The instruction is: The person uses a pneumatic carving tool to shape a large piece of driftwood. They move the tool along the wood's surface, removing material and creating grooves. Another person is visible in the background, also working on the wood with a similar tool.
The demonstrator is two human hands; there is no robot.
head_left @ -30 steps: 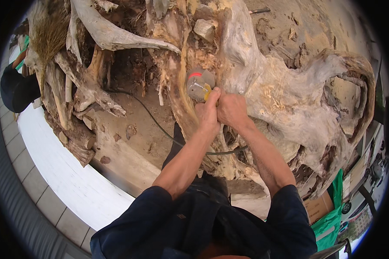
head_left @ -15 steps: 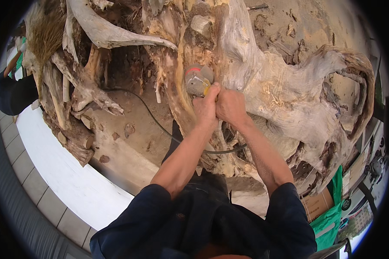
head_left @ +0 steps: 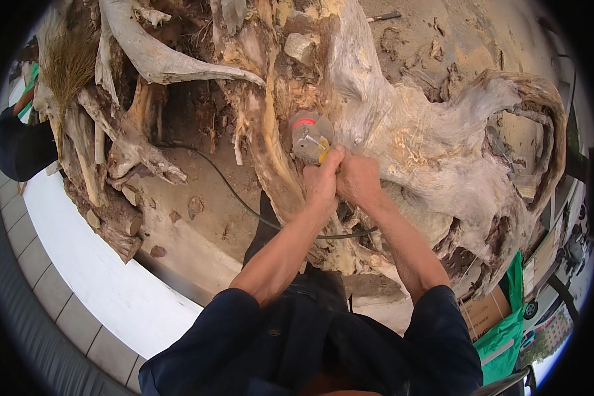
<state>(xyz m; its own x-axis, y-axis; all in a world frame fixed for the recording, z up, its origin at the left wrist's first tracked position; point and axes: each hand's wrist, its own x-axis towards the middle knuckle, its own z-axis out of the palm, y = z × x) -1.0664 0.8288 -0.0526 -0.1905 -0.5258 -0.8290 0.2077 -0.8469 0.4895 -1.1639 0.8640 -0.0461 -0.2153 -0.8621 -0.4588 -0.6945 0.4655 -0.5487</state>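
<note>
A small angle grinder (head_left: 308, 143), grey with a red band and a yellow part, is in both my hands. My left hand (head_left: 321, 179) is closed round its near end, the thumb lying toward the head. Close beside it, my right hand (head_left: 358, 177) is wrapped round the body, which the fingers mostly hide. The grinder's head is at the pale, weathered root stump (head_left: 409, 132), over a groove between two ridges of wood. Whether the disc touches the wood I cannot tell.
A dark cable (head_left: 228, 188) runs in a loop across the ground and below my forearms. Curved roots (head_left: 171, 63) jut out at the upper left. A stone (head_left: 300, 47) sits in the stump's hollow. Another person (head_left: 23, 148) in dark clothing is at the far left. A cardboard box (head_left: 486, 315) stands lower right.
The whole scene has shifted slightly in view. Both my hands and the grinder have moved a little nearer to me and to the right, the grip unchanged.
</note>
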